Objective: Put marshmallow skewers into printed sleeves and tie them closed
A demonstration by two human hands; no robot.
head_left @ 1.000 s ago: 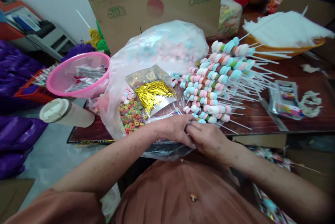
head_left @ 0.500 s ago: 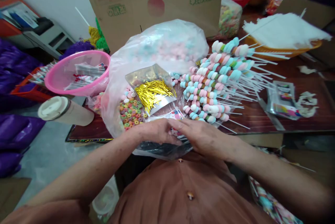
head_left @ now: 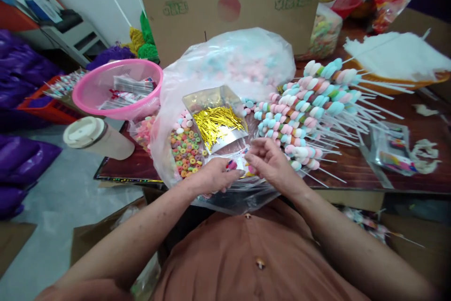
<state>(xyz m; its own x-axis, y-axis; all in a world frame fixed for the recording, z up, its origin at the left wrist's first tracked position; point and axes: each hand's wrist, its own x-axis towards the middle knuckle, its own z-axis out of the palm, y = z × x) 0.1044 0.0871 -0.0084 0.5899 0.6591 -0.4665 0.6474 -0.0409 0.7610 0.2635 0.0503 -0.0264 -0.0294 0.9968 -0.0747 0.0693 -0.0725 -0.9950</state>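
My left hand (head_left: pixel 215 175) is closed at the near edge of a clear plastic bag (head_left: pixel 160 118), with a small red and blue printed thing (head_left: pixel 231 165) showing between thumb and fingers. What that thing is, I cannot make out. To its right my right hand (head_left: pixel 273 164) is raised with loosely curled fingers, thumb and forefinger apart, and I see nothing in it. Just beyond the hands lie gold twist ties (head_left: pixel 220 125) on an opened silver-gold pouch (head_left: pixel 202 94). Colourful ring candies (head_left: pixel 185 150) sit left of the pouch. Marshmallow skewers (head_left: pixel 303 104) are piled right of it.
A large cardboard box (head_left: pixel 232 19) stands behind the bag. On the left are a pink basket (head_left: pixel 79 96) holding packets and a lidded cup (head_left: pixel 112 141). An orange basket (head_left: pixel 405 86) with white sheets and a clear packet (head_left: pixel 391 148) lie on the table's right.
My hands were together and have come apart, the right one rising and opening slightly. The small red and blue thing now shows at my left hand. The whole view has shifted a little.
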